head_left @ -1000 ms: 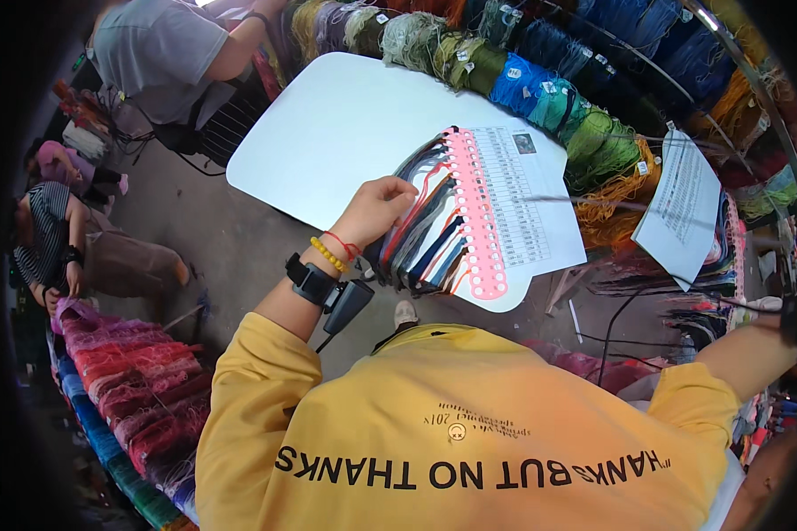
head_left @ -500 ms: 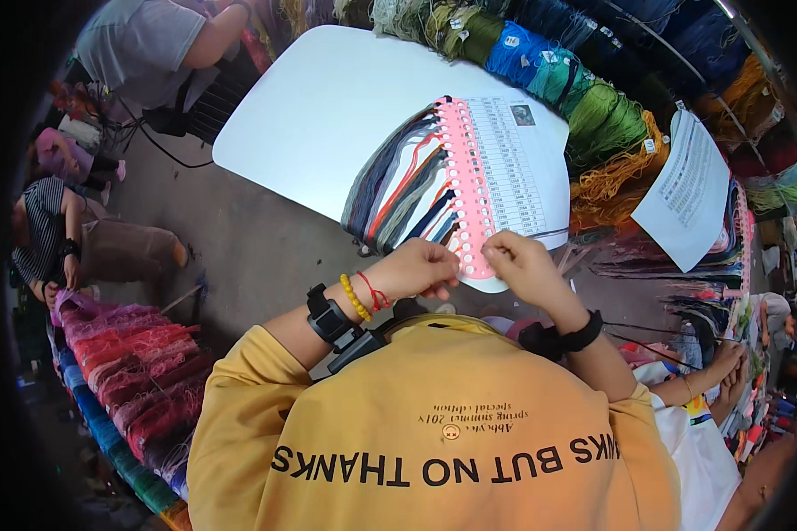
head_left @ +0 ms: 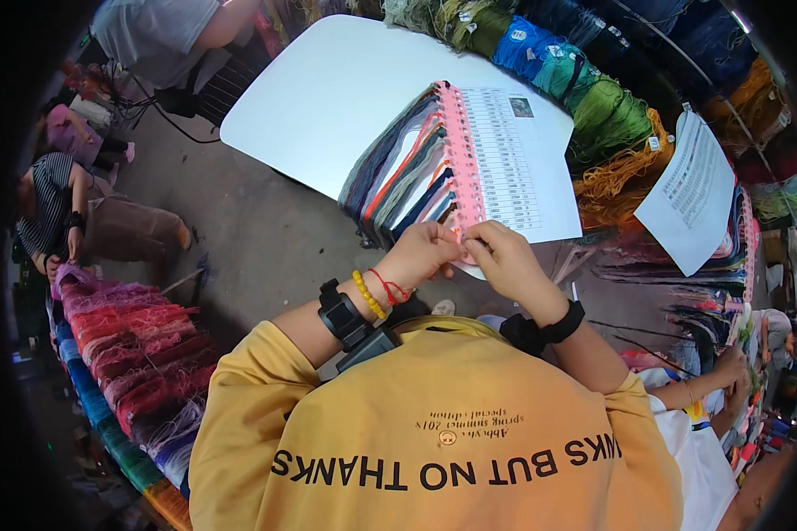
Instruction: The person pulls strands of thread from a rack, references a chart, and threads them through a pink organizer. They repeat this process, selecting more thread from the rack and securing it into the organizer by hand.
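A long pink thread card [head_left: 462,159] with holes down both sides lies at the near right of a white table [head_left: 328,106]. Skeins of thread [head_left: 394,181] in grey, blue, orange and white hang from its left edge. Over the card's near end, my left hand [head_left: 423,252] is closed in a pinch, a red cord and yellow beads at its wrist. My right hand [head_left: 509,265] pinches right beside it, the fingertips of both almost meeting. Whatever is between the fingers is too small to make out. The hands hide the card's lowest holes.
A printed chart sheet [head_left: 527,190] lies along the card's right side. Thick hanks of green, blue and orange thread [head_left: 607,124] hang beyond the table. Another printed sheet [head_left: 689,190] hangs at right. Red and pink hanks [head_left: 142,363] fill a rack at left, by a person in stripes [head_left: 58,208].
My two hands have come together at the card's near end, the right moving left toward the left hand. The fingertips now cover holes that showed before. The whole view has shifted slightly.
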{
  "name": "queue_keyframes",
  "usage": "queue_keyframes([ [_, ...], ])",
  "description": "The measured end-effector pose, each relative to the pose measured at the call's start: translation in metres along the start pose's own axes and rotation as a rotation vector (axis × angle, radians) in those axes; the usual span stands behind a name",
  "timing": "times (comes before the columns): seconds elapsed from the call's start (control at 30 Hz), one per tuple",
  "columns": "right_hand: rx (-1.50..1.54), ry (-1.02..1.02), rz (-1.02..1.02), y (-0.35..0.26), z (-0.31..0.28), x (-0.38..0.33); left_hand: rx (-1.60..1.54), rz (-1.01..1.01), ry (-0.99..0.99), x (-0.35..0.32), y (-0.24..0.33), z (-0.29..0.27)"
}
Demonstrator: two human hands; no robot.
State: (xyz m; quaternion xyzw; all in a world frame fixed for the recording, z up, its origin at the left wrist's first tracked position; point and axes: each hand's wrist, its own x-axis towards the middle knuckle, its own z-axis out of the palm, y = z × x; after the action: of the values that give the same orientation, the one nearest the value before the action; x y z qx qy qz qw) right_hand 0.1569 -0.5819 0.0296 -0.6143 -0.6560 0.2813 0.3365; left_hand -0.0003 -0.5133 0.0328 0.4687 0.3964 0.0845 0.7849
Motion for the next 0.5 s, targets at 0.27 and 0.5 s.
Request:
queue_keyframes([
  [0.27,-0.347,-0.079,-0.075,-0.017,-0.003,0.002,-0.145,0.067,0.102,0.003,-0.006,0.005],
  [0.5,-0.475,-0.155,-0.018,-0.021,-0.004,0.005,-0.227,0.122,0.031,0.006,-0.009,0.005],
])
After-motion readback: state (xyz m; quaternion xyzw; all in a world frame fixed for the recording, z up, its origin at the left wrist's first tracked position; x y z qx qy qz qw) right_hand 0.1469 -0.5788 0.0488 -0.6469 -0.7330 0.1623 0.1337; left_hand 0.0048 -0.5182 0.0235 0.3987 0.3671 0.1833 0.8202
